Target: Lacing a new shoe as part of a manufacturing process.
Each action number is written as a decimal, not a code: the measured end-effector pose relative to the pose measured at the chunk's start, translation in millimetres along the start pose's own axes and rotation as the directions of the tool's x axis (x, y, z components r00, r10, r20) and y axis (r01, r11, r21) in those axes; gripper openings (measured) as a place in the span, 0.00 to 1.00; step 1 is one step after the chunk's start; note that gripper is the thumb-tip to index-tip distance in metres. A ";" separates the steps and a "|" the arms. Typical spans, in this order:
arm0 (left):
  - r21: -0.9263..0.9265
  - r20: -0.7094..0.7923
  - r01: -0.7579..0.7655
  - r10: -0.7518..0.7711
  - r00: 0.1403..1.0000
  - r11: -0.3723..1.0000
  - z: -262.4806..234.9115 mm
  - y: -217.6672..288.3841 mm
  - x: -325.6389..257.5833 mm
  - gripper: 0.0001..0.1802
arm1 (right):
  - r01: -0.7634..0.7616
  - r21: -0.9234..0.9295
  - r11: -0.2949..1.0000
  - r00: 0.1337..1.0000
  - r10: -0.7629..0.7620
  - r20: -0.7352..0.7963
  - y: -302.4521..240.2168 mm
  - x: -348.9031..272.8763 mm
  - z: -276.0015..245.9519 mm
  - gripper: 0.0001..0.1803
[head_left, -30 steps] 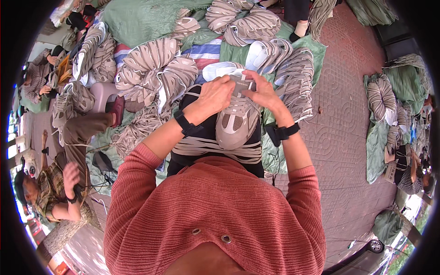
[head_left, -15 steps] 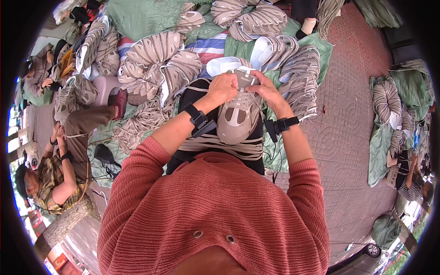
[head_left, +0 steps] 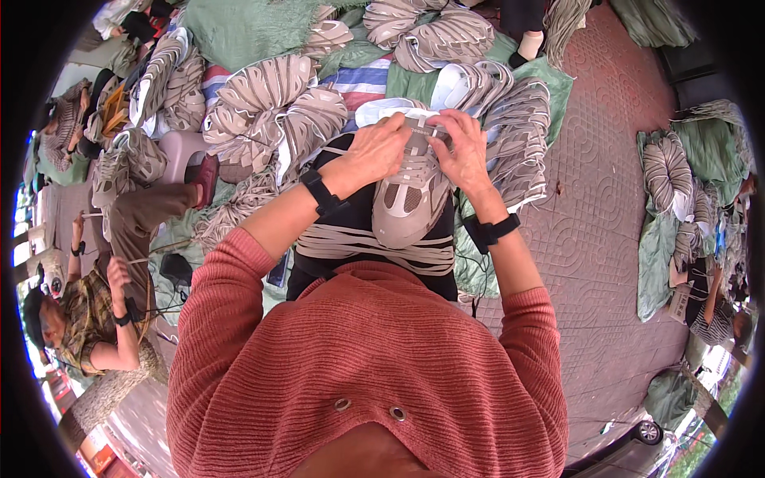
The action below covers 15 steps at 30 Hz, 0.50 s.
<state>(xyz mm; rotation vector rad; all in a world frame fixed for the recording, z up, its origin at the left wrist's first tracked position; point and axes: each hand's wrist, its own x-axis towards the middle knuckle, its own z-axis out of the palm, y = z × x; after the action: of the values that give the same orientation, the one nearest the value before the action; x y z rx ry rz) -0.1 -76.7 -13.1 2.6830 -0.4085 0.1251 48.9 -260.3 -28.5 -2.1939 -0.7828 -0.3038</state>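
A beige-grey sneaker upper [head_left: 409,209] lies on my lap, toe toward me, with laces across its front. My left hand [head_left: 376,149] is closed at the left side of its tongue [head_left: 420,140], fingertips partly hidden. On the other side my right hand [head_left: 462,150] grips the tongue and collar edge between thumb and curled fingers. Whether either hand also pinches a lace end is too small to tell. Several flat beige laces [head_left: 362,243] lie in a bundle across my thighs. Black bands circle both my wrists.
Fanned stacks of sneaker uppers [head_left: 263,99] lie ahead on green and striped sheeting, with another row [head_left: 518,143] at right. Loose laces [head_left: 227,215] lie left of my legs. A seated person [head_left: 96,315] works with a cord at left. Paved ground [head_left: 598,199] stretches right.
My left hand has shifted slightly left and turned over the tongue's edge. My right fingers have moved up along the collar. The person at left has drawn their hands apart.
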 end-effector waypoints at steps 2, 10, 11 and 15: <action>-0.021 -0.056 -0.125 0.124 0.991 0.992 8.0 -2.9 3.2 0.04 | 0.082 -0.105 0.991 0.995 -0.075 0.070 -6.0 1.8 -8.6 0.13; -0.388 0.029 0.037 -0.028 0.999 0.921 9.8 -6.0 0.6 0.03 | 0.339 -0.309 0.888 0.899 -0.210 0.384 -27.2 13.8 -20.7 0.05; -0.319 0.007 0.021 -0.020 1.000 0.947 7.5 -3.7 -0.5 0.04 | 0.357 -0.344 0.869 0.878 -0.186 0.441 -29.8 15.6 -18.2 0.04; -0.269 -0.020 0.031 -0.037 0.999 0.963 2.9 -1.6 -2.0 0.04 | 0.159 -0.275 0.948 0.836 0.019 0.549 -24.8 23.1 -6.1 0.04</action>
<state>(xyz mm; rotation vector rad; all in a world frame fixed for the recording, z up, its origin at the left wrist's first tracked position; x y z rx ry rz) -1.5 -76.0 -16.6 2.4166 -0.3447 0.0853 51.8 -242.0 0.6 -2.5949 -1.1955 0.2021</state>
